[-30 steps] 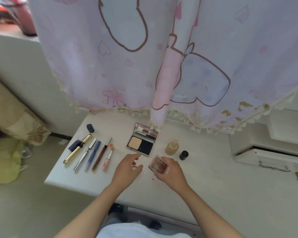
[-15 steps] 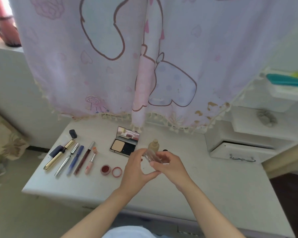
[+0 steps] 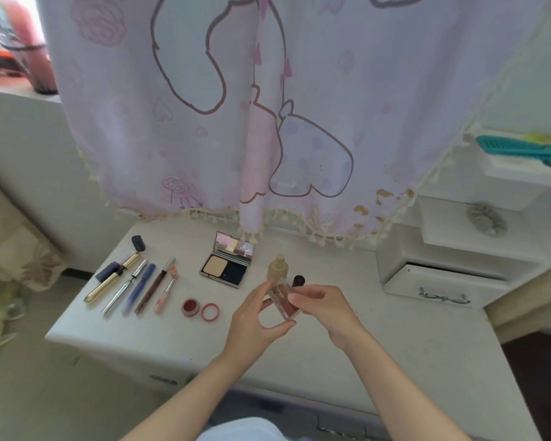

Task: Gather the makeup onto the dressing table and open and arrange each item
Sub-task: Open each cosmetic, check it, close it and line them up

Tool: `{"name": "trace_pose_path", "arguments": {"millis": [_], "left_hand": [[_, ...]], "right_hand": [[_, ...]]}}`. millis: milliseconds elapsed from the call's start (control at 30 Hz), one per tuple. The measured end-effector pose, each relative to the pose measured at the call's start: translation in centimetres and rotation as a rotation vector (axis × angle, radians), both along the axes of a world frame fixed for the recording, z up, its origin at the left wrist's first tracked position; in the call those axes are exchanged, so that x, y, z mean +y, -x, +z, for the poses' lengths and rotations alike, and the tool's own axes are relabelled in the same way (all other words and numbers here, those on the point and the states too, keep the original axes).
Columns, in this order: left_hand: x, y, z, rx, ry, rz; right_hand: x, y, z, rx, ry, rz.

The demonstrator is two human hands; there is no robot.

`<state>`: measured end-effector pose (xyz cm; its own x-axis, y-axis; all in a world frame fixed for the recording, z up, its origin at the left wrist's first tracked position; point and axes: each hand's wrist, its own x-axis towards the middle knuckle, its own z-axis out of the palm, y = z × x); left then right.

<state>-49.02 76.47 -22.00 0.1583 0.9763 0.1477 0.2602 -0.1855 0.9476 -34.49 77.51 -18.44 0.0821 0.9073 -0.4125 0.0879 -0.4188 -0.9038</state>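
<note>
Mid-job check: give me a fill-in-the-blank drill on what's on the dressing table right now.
1. The left hand and right hand hold the clear blush case ____ the table, not on it.
2. The powder compact lies ____, mirror showing.
3. The red pot has its lid lying ____ it, not on it.
Missing: above; open; beside.

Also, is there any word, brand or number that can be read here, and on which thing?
No text can be read.
The curtain shows only drawings.
Any print on the pens, the powder compact or the small case is too small or blurred to read.
</note>
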Motion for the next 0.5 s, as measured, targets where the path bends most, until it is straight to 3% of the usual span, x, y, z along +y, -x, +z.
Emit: {"name": "trace_pose_path", "arguments": {"millis": [200, 500], "left_hand": [[0.0, -0.3, -1.1, -0.005, 0.041, 0.047], [0.0, -0.1, -2.9, 0.154, 0.098, 0.105]], "right_hand": [[0.7, -0.3, -0.5, 0.036, 0.039, 0.067], [1.5, -0.8, -2.5, 0.076, 0.078, 0.042]]}}
